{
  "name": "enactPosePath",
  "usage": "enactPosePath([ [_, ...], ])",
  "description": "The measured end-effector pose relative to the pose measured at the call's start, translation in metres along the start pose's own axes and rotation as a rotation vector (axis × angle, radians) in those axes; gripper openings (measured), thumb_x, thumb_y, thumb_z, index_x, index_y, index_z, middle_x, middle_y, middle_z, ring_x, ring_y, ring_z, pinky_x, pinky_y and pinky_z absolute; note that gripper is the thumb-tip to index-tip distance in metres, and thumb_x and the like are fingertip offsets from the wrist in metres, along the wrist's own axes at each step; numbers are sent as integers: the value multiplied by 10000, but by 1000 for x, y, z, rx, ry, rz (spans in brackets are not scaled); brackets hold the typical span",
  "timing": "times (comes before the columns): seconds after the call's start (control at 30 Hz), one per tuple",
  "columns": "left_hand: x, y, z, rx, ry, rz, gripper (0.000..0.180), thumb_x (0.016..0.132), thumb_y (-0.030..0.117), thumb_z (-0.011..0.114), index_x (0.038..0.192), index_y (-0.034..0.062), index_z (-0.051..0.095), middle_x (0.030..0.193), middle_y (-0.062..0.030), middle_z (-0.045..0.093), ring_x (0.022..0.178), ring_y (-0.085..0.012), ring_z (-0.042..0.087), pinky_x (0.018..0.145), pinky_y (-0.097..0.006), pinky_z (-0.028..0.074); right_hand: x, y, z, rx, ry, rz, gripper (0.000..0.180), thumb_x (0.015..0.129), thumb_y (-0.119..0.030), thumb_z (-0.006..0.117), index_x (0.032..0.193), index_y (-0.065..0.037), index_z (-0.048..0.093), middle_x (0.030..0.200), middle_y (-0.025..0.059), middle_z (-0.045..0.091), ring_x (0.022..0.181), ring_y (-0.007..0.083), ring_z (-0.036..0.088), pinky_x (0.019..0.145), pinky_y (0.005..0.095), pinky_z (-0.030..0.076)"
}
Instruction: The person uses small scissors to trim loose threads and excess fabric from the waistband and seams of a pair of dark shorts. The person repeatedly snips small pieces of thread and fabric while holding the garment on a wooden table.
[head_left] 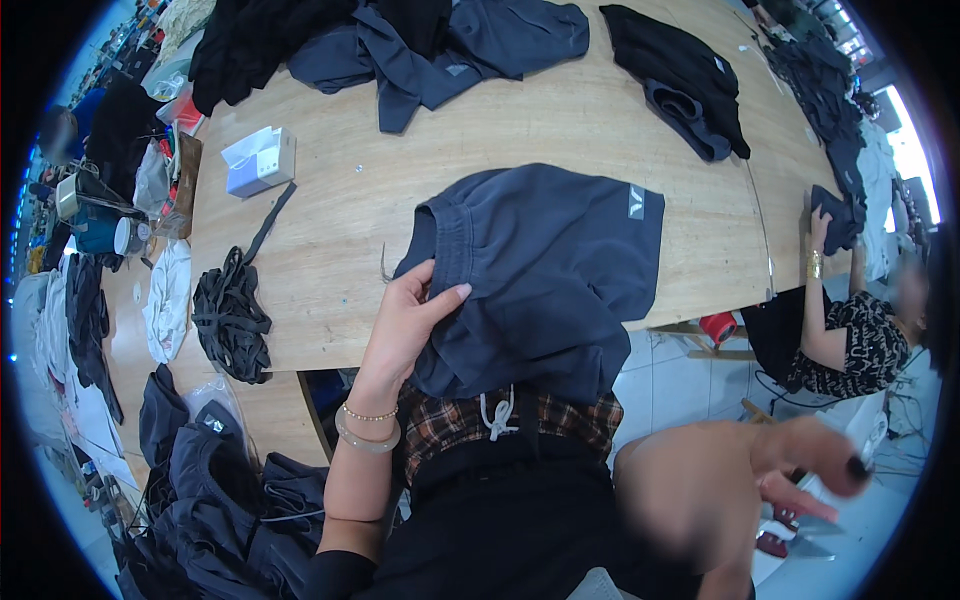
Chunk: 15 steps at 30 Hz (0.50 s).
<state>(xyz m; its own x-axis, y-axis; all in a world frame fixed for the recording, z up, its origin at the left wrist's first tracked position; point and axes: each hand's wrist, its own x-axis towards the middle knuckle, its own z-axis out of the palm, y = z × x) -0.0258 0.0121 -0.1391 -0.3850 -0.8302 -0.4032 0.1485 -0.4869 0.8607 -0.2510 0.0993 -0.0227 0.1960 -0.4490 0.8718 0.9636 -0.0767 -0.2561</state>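
Head view of a wooden worktop (330, 200). A pair of dark blue shorts (545, 270) lies near the worktop's front edge, waistband toward the left, its lower part hanging over the edge toward the person's lap. The left hand (405, 325) rests on the waistband side of the shorts, its grip closed on the fabric: thumb on top, fingers curled at the cloth's edge. The right hand (790, 465) is raised off the worktop, well apart from the shorts, blurred; its grip appears spread and holds nothing. A coil of black cord (230, 315) lies left of the shorts; a small white box (260, 160) sits farther back. Heaps of dark garments (440, 45) occupy the far side. At the right edge, another person's hand (822, 232) touches a dark garment.
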Motion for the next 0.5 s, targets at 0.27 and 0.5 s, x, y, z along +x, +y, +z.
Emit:
enactPosePath([
  [0.27,9,-45,8,782,451,521,297,863,-16,710,1159,-3,722,1041,-103,683,913,-230,678,826,-353,544,-14,6,-46,-342,899,154,678,1001,-508,630,1472,-63,428,1227,194,601,446,44,333,449,217,242],
  [0.5,-15,-92,65,1127,201,603,500,912,10,612,1409,15,561,1427,-190,528,1236,-373,589,1037,-463,492,-103,51,-94,-1259,1171,693,195,1030,-152,614,1003,28,686,876,41,610,648,57,469,583,217,358],
])
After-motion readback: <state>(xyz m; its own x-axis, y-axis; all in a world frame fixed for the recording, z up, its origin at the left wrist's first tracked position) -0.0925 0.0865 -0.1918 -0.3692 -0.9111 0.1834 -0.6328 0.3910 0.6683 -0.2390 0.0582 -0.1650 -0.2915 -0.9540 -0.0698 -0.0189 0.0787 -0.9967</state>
